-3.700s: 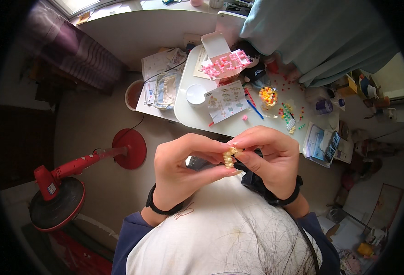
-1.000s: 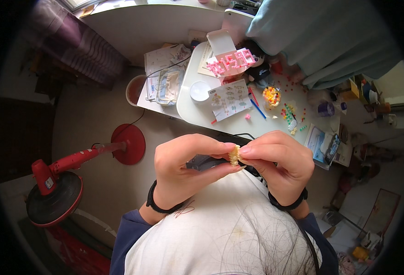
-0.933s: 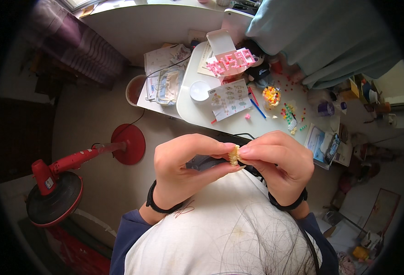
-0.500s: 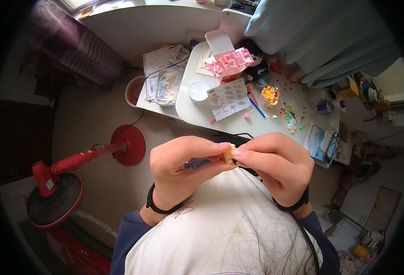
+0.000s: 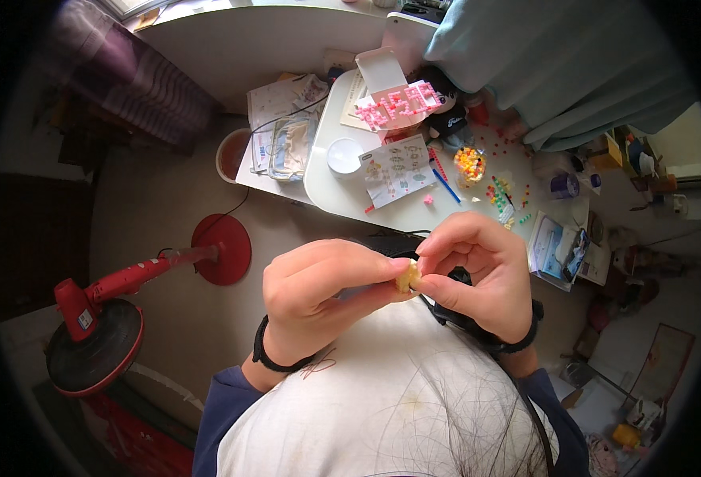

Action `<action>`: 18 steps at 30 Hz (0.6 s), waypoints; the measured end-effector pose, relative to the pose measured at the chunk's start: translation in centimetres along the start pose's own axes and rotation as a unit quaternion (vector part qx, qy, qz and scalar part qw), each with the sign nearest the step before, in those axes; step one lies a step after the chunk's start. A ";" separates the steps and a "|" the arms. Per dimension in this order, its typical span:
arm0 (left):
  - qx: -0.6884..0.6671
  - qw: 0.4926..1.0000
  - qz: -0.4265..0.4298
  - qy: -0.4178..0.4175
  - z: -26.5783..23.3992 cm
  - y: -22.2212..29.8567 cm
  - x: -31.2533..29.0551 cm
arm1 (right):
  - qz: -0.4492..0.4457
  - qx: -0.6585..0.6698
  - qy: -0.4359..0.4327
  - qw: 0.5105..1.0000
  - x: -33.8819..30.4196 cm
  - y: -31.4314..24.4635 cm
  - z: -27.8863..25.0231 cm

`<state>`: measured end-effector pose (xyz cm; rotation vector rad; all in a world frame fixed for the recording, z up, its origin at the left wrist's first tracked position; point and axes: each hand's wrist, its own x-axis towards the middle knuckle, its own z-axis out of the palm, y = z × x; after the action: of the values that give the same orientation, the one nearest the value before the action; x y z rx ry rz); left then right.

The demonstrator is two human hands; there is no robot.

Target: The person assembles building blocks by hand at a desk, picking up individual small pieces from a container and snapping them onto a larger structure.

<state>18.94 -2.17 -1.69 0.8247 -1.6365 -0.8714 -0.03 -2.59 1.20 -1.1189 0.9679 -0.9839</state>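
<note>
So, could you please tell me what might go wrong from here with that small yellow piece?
The small yellow piece is pinched in the left hand, in front of the table rather than over it, so a slip might let it drop past the edge. Fingers hide much of it, so a flaw could go unnoticed. Loose coloured beads on the table could scatter if bumped.

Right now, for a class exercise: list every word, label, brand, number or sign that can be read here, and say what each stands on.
Doll's black shirt: pale lettering, wording left out.
Pink beaded panel: raised bead figures, likewise not copied.
Illustrated sheet: print too small to read.
Red fan: white label, too small to read.
Dark object on the booklets: pale marks, too blurred.
Yellow beaded piece: no text visible.
</note>
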 end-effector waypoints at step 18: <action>-0.109 0.990 -0.085 0.007 -0.1 -0.2 -0.2 | -0.153 0.048 0.045 0.986 -0.2 0.8 0.1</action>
<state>19.11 -2.10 -1.94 0.8222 -1.4435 -1.1391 0.11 -2.30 0.48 -1.1705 0.8240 -1.3271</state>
